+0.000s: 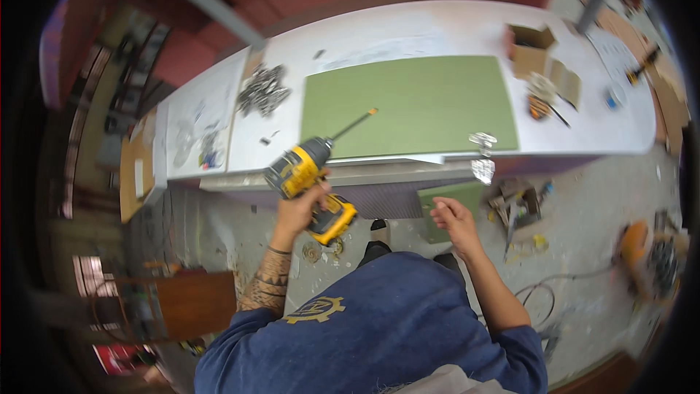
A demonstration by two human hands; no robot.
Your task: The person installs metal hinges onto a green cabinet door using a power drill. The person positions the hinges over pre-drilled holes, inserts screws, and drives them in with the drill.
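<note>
My left hand (310, 201) is wrapped round the grip of a yellow and black cordless drill (302, 168). Its long bit (354, 125) points up and right, over the near left part of a flat green panel (408, 106) on the white table. My right hand (453, 220) is raised just in front of the table edge, its fingers curled together; anything in them is too small to make out. Above that hand, a shiny metal hinge (482, 157) sits at the panel's near right edge and juts past it.
A pile of metal hinges (263, 90) lies left of the panel. To the right are an open cardboard box (531, 51) and an orange-handled tool (538, 106). Another green panel (437, 230) leans below the table. A toolbox (516, 208) and a cable (547, 288) are on the floor.
</note>
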